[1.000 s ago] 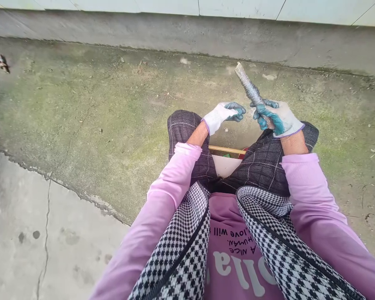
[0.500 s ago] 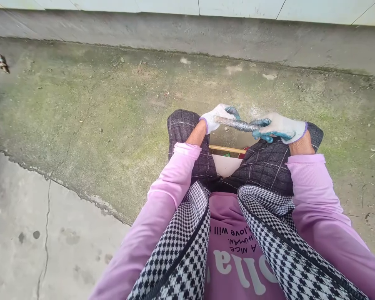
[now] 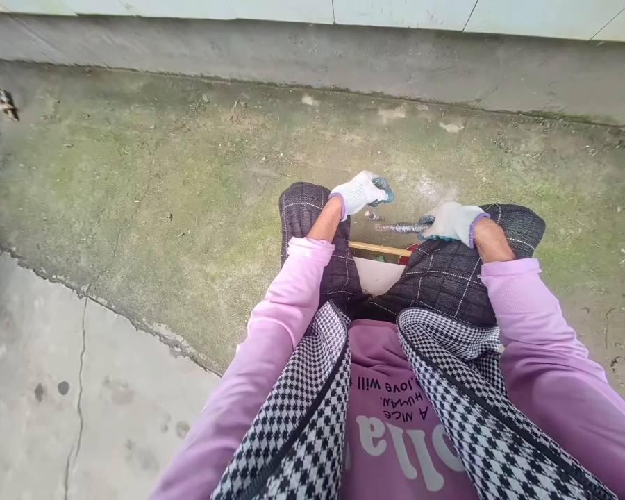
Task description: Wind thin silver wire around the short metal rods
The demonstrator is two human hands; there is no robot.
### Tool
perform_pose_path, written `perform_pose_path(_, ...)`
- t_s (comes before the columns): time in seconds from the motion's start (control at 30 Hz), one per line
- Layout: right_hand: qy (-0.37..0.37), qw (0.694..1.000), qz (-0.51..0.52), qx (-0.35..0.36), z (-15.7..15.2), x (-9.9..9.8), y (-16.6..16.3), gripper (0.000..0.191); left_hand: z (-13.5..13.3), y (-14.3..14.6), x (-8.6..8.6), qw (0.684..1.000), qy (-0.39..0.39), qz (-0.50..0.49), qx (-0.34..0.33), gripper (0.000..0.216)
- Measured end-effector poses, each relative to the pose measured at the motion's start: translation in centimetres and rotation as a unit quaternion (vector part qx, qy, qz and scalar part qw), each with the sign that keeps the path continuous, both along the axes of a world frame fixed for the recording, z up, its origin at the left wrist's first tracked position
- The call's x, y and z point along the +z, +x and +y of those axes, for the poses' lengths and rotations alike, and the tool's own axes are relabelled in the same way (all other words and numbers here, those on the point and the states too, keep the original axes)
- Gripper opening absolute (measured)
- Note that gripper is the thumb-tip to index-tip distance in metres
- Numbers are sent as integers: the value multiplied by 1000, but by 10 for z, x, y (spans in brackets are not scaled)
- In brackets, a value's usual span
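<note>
My right hand (image 3: 452, 223), in a white glove with blue-green coated fingers, is closed around one end of a silvery-grey rod (image 3: 400, 228). The rod's free end points left, between my knees; the gripped end is hidden. To its left, my left hand (image 3: 362, 192), gloved the same way, is apart from the rod. Its fingers are curled in, and what they may hold is hidden. Just below this hand is a short greyish, stick-like piece (image 3: 373, 216); whether the hand touches it is unclear.
Beneath my legs shows a light wooden bar (image 3: 379, 248) with a pale surface (image 3: 378, 276) below it. A white powdery patch (image 3: 431, 186) marks the mossy concrete ground (image 3: 213, 208). A concrete ledge (image 3: 292, 59) runs along the wall ahead. Small debris (image 3: 5, 103) lies far left.
My left hand has come off the rod. My right hand has lowered and turned with the rod, drawing it towards my lap. The short stick-like piece now shows beneath my left hand.
</note>
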State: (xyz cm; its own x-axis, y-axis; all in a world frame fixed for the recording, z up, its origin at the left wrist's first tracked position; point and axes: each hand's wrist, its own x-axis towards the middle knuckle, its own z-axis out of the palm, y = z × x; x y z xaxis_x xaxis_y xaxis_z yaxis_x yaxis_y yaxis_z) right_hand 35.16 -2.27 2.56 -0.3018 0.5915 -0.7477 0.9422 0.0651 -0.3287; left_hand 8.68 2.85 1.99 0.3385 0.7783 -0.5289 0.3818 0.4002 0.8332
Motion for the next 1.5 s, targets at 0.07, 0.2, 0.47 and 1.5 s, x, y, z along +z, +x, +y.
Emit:
perform_pose_path(0.07, 24, 999, -27, -26, 8, -5, -1, 33, 1, 1, -4, 1000, -8, -20, 15, 27)
perform_pose_path(0.2, 78, 992, -41, -88, 13, -2, 7, 29, 5, 5, -13, 992, -32, -88, 85, 25)
perform_pose_path(0.47, 61, 845, 329, -416, -13, 24, 11, 40, 0, -2, 24, 976, -51, -144, 156, 17)
perform_pose_path(1.5, 45, 766, 432, -474, -68, 36, -43, 51, -98, -22, 59, 941, 32, -138, 306, 14)
